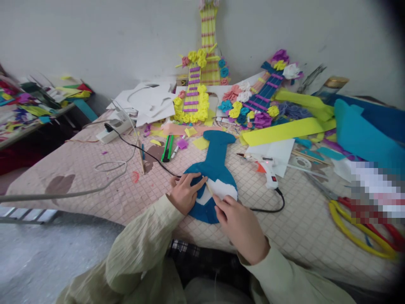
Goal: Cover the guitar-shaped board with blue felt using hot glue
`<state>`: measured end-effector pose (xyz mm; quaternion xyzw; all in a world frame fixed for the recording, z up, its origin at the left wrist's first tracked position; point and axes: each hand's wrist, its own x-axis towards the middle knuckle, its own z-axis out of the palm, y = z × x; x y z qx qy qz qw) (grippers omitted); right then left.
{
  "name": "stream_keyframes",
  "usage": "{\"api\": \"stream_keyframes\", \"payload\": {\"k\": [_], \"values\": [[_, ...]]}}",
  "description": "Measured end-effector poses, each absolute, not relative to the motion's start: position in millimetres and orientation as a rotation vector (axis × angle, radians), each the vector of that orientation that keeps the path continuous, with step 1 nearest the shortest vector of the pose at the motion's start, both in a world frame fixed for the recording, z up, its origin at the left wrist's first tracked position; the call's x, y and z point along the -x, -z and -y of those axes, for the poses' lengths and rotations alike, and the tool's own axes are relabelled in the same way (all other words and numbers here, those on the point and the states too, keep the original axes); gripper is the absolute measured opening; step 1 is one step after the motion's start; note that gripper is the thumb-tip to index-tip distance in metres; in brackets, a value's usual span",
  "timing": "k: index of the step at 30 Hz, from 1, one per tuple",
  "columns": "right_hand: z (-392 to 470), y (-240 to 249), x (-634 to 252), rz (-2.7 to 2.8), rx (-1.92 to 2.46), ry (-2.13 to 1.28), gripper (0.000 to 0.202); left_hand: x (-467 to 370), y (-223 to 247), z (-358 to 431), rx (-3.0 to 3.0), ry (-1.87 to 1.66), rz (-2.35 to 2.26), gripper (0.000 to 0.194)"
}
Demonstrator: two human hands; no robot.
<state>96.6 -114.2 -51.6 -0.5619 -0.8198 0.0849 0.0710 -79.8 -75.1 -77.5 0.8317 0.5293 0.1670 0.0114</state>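
A lute-shaped cutout [218,154] covered in blue paper lies on the table in front of me, its narrow neck pointing away. A white patch [224,188] shows on its round body, where no blue covers it. My left hand [185,192] rests on the left side of the body, fingers stretched out and pressing the blue paper. My right hand [238,221] is closed around a thin pale stick [209,188], its tip close to my left fingertips over the white patch. The part of the stick inside my right hand is hidden.
A glue gun [270,173] lies right of the cutout, its black cord passing behind my hands. Scissors [357,228] lie at the right, a green cutter knife [167,148] to the left. Decorated paper instruments [191,93] stand against the wall. A power strip [115,128] sits at the left.
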Motion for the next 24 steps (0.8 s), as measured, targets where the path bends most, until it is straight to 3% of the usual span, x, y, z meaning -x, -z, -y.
{"api": "stream_keyframes", "payload": {"k": [24], "values": [[93,43,-124,2.294,1.718,-0.456,0.035,78,76,75,-2.534,-0.577,-1.667,0.039]]}}
